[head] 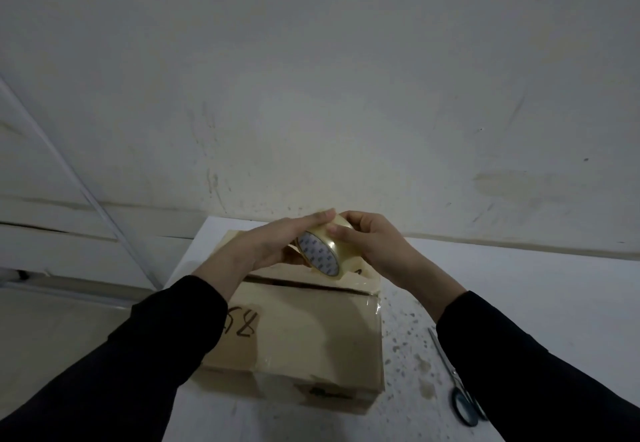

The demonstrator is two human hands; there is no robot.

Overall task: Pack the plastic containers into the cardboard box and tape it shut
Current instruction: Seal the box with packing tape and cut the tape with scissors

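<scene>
A brown cardboard box (304, 330) lies on the white table (519, 285) with its top flaps folded down and a dark gap along the seam. Handwritten marks show on the near flap. No plastic containers are visible. Above the box's far half I hold a roll of clear tape (323, 249) with both hands. My left hand (273, 244) grips the roll from the left, fingers stretched over its top. My right hand (374, 244) grips it from the right, thumb on the tape's outer surface.
Scissors (457, 389) with dark handles lie on the table to the right of the box, partly under my right sleeve. The table is speckled with stains near them. A pale wall rises close behind the table, and floor shows at left.
</scene>
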